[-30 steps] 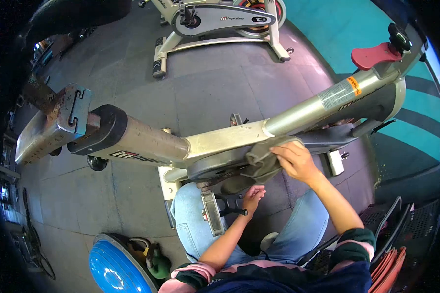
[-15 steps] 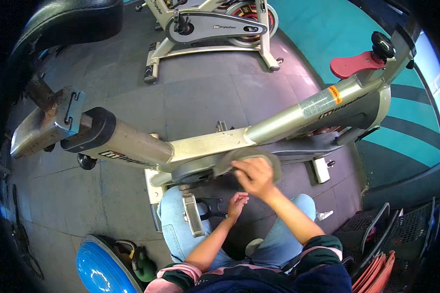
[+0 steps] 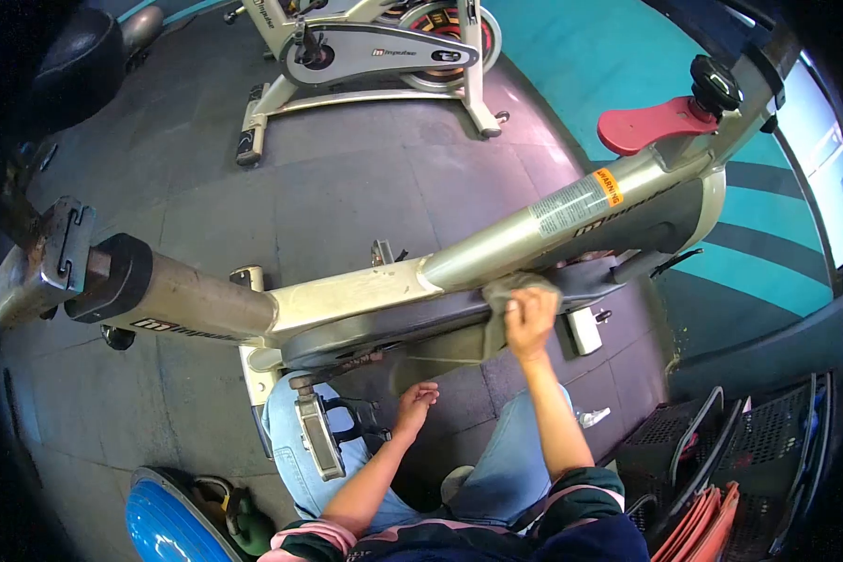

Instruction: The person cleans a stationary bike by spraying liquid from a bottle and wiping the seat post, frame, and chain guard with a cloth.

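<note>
My right hand (image 3: 531, 323) is closed on a grey-green cloth (image 3: 498, 328), pressing it against the dark side cover (image 3: 384, 330) of an exercise bike. Part of the cloth hangs below the cover. My left hand (image 3: 417, 410) is near my knees, beside the pedal (image 3: 320, 436) and its strap, touching neither. Its fingers are loosely bent with nothing visible in them. The bike's pale frame (image 3: 347, 295) runs across the view, rising at right to a red lever (image 3: 651, 128) below a black knob (image 3: 717, 82).
Another exercise bike (image 3: 375, 56) stands beyond. A blue balance dome (image 3: 173, 520) and a green kettlebell (image 3: 250, 526) sit at lower left. Black perforated racks (image 3: 763, 440) with red-orange items (image 3: 702, 525) are at lower right. A teal wall (image 3: 759, 225) borders the right side.
My right hand has moved the cloth rightward along the side cover, toward the front of the bike. The view has shifted, and the left hand stays low near the pedal.
</note>
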The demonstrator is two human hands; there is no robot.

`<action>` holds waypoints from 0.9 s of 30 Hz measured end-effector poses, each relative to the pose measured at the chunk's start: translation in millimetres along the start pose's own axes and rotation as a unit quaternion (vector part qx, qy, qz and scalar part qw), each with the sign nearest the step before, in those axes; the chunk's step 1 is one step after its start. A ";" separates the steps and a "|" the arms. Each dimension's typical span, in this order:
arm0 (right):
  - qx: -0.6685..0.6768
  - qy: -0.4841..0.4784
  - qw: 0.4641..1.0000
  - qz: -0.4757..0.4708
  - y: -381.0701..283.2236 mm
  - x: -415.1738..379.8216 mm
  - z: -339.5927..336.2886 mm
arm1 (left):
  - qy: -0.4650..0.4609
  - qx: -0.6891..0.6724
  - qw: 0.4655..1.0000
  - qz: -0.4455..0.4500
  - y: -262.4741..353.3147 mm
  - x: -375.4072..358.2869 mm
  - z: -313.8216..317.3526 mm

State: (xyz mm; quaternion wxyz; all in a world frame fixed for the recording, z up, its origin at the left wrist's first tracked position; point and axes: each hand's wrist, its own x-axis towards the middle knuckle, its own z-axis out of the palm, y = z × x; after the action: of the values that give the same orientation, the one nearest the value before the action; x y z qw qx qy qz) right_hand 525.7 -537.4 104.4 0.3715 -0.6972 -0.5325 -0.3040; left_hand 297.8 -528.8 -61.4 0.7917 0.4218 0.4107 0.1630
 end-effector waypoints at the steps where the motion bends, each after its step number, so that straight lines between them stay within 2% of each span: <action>1: -0.020 0.002 0.999 0.026 16.2 2.5 -9.5 | -0.011 0.003 1.000 0.004 0.8 -0.5 -0.5; 3: -0.046 0.006 0.998 0.051 31.4 4.4 -14.5 | -0.019 0.013 1.000 0.001 2.4 -0.5 0.5; 6: -0.052 0.061 0.984 0.156 20.0 7.9 -11.3 | -0.033 0.017 0.999 0.011 2.8 -1.9 3.9; 8: -0.031 0.060 0.985 0.157 -3.5 7.2 -5.0 | -0.038 0.011 0.999 0.023 2.2 -2.3 7.5; 10: -0.005 0.027 0.987 0.157 -41.3 8.2 1.4 | -0.026 0.061 0.997 0.030 1.5 -2.7 8.5; 14: 0.107 -0.008 0.992 0.063 -112.7 9.1 13.5 | -0.037 0.040 0.998 0.044 -15.9 6.8 5.1; 15: 0.107 -0.004 0.992 0.067 -109.7 9.0 12.9 | -0.034 0.030 0.999 0.026 -16.9 6.9 3.9; 17: 0.126 -0.040 0.991 -0.009 -97.3 10.0 12.0 | -0.034 0.030 0.999 0.011 -16.2 9.6 -0.6; 20: 0.085 -0.069 0.994 -0.013 -53.9 4.5 2.9 | -0.006 0.071 0.997 -0.019 -5.1 1.7 0.5; 22: 0.037 -0.032 0.999 0.001 -17.6 5.9 -5.8 | -0.023 0.062 0.998 -0.012 -4.6 0.3 -1.8; 27: -0.044 0.010 0.994 0.103 58.4 1.1 -30.1 | -0.021 0.073 0.997 -0.017 0.7 -4.5 -1.9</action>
State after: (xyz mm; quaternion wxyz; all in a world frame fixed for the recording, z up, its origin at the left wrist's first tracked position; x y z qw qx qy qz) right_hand 581.7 -571.3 110.2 0.3748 -0.7610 -0.4402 -0.2945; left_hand 293.7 -530.1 -59.2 0.7698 0.4747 0.4121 0.1107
